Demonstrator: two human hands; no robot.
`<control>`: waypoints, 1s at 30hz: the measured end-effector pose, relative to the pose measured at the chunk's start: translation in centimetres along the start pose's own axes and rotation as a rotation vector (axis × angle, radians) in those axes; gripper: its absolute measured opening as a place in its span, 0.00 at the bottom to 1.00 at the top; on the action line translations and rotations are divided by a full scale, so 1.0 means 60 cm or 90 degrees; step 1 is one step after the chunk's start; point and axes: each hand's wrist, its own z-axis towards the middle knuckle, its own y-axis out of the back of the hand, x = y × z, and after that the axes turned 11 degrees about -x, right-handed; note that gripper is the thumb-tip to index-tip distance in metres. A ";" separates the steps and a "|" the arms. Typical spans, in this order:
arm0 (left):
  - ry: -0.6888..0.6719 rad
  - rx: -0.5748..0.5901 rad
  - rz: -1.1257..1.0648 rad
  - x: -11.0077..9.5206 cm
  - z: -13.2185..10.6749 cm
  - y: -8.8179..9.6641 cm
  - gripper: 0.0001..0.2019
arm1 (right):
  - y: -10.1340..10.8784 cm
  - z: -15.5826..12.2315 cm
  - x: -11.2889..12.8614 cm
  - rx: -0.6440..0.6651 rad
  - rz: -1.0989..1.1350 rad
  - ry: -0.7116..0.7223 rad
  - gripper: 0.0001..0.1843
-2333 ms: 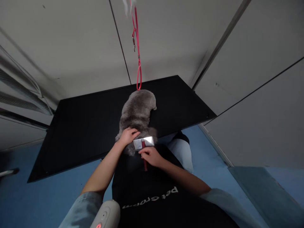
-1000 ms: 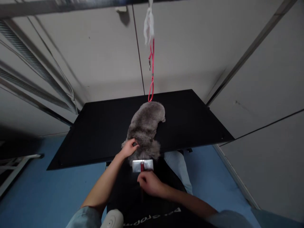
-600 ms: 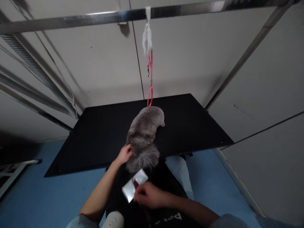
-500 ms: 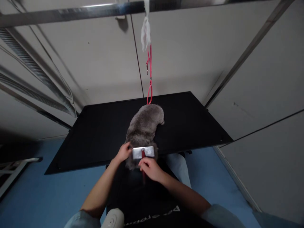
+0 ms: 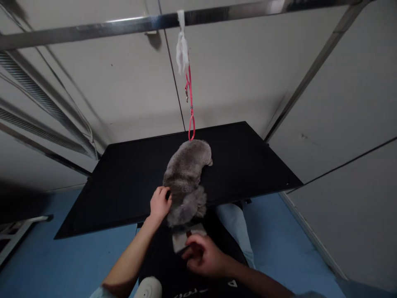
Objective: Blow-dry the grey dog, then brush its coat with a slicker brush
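Observation:
On the black table (image 5: 133, 169) lies a grey furry animal (image 5: 187, 163), its body short-haired and its near end fluffier; whether it is a dog or a cat I cannot tell. My left hand (image 5: 160, 203) rests at its left side, fingers bent in against the fur, with a dark gap by the thumb. Just off the animal's near end, over my black apron, my right hand (image 5: 206, 254) is closed around the handle of a slicker brush (image 5: 181, 242). The brush's pale flat head points away from me. Both brush and right hand are smeared by motion.
A pink loop leash (image 5: 191, 124) hangs by white cloth (image 5: 182, 51) from a metal bar (image 5: 124, 25), its loop just beyond the animal. Ridged hoses (image 5: 46, 99) run along the left. A wall stands behind the table; the floor (image 5: 279, 240) is blue.
My right hand has drawn the slicker brush back toward me, off the fluffy near end of the animal. My left hand stays at its side. The view has shifted slightly.

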 end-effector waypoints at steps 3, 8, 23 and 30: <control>-0.198 0.001 -0.067 -0.063 -0.013 -0.006 0.11 | 0.059 -0.001 0.017 -0.297 -0.084 0.054 0.06; -0.346 0.197 0.044 -0.123 -0.036 -0.056 0.23 | 0.144 0.083 0.026 -0.558 -0.055 0.127 0.13; -0.148 0.035 -0.073 -0.012 -0.096 0.014 0.12 | 0.123 0.263 -0.027 -0.292 0.305 0.055 0.20; 0.035 -0.065 -0.146 0.024 -0.088 -0.007 0.21 | 0.105 0.272 -0.030 -0.264 0.304 0.054 0.20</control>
